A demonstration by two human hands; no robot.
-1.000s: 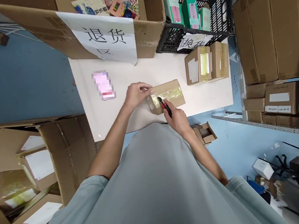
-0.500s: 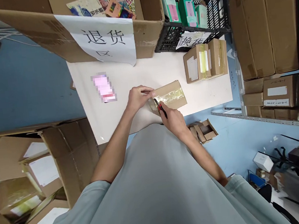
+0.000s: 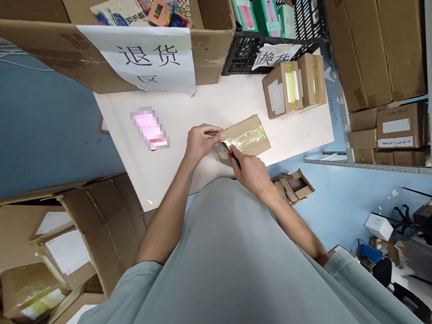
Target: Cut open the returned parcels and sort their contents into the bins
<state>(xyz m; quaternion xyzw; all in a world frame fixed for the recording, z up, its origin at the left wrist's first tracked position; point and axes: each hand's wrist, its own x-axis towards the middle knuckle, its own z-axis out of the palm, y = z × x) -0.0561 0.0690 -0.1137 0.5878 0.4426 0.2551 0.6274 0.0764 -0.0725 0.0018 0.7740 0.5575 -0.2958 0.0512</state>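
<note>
A small cardboard box [image 3: 250, 134] with shiny clear tape across its top lies at the near edge of the white table [image 3: 194, 107]. My left hand [image 3: 201, 140] grips the far left corner of this box, thumb and fingers pinched at its edge. In my right hand [image 3: 251, 171] is a black and red utility knife [image 3: 234, 156], its tip at the taped left end of the box. Whether the blade has gone into the tape cannot be made out. A pixelated pink item [image 3: 149, 128] lies on the table to the left.
At the table's back stand a large open carton [image 3: 211, 53] with a paper sign and a black crate [image 3: 236, 63] holding green boxes. Two taped boxes [image 3: 283, 89] sit at the right. Left of me is a big carton [image 3: 118, 230] of parcels; an opened box [image 3: 299, 186] lies below the table.
The view has shifted slightly. Both hands, the knife and the small box keep nearly the same position, with the knife still at the box's left end.
</note>
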